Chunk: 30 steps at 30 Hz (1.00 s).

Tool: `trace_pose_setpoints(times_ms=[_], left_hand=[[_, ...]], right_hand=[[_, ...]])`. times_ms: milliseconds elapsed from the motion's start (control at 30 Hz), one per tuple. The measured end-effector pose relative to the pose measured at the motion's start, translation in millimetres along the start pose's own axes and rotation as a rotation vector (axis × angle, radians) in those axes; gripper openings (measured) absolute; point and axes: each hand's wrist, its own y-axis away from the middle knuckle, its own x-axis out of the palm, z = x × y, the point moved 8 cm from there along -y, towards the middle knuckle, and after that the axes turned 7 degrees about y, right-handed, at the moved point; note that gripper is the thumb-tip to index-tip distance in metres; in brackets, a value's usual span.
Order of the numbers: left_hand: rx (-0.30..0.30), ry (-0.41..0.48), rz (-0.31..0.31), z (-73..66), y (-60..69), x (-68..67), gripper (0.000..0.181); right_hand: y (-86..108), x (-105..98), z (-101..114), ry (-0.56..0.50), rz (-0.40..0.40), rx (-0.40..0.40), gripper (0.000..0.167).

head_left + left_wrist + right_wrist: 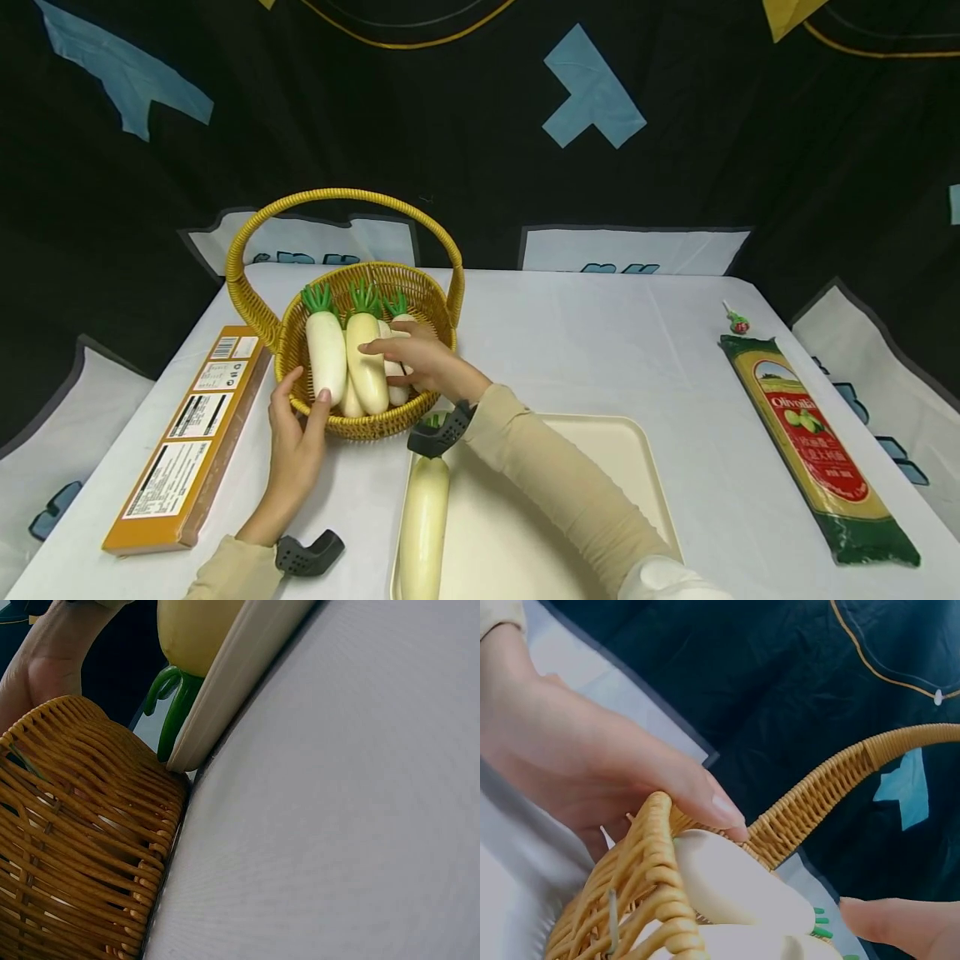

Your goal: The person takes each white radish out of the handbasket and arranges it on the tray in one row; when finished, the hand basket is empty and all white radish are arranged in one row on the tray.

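Observation:
A yellow wicker basket [367,427] with a tall handle holds several white radishes [326,354] with green tops. My left hand [296,454] grips its near left rim, thumb over the edge and fingers outside; the right wrist view shows this hand [592,750] on the rim [664,877]. Over the radishes on the basket's right side, my right hand [427,362] has its fingers spread, with nothing visibly gripped. One of its fingers [900,922] shows beyond the radishes [739,881]. In the left wrist view, the right hand [52,667] is behind the basket wall [82,825].
A cream tray [525,500] lies in front of the basket, with a long radish [424,533] along its left side. An orange-brown box [187,442] lies at left. At right are a pasta packet [817,450] and a small wrapped lollipop [738,322].

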Motion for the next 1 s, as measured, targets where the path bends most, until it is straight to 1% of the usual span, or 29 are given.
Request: trace_pose_setpoints(times_ms=[100,233,367,400,533,633,867,1000], left_hand=[[-0.003,-0.001,0.001,0.9,-0.1,0.6,0.053],[-0.019,-0.002,0.002,2.6,-0.2,0.9,0.054],[-0.021,-0.003,0.005,2.4,-0.1,1.2,0.054],[-0.02,-0.004,0.005,2.1,-0.2,1.2,0.054],[-0.017,-0.005,0.004,1.2,-0.4,1.1,0.054],[-0.015,-0.004,0.0,1.0,-0.3,0.7,0.053],[-0.009,-0.001,0.001,1.5,-0.7,0.3,0.053],[-0.015,-0.001,0.001,2.8,-1.4,0.0,0.053]], right_hand=[[1.8,3,0,0.087,-0.002,0.001,0.081],[3.3,8,1,0.207,-0.024,-0.02,0.085],[4.5,10,2,0.311,-0.047,-0.047,0.09],[4.9,11,3,0.321,-0.051,-0.054,0.09],[6.5,10,8,0.373,-0.09,-0.129,0.09],[8.2,11,11,0.395,-0.099,-0.17,0.089],[11.2,12,13,0.399,-0.089,-0.213,0.084],[11.3,13,14,0.412,-0.07,-0.223,0.075]])
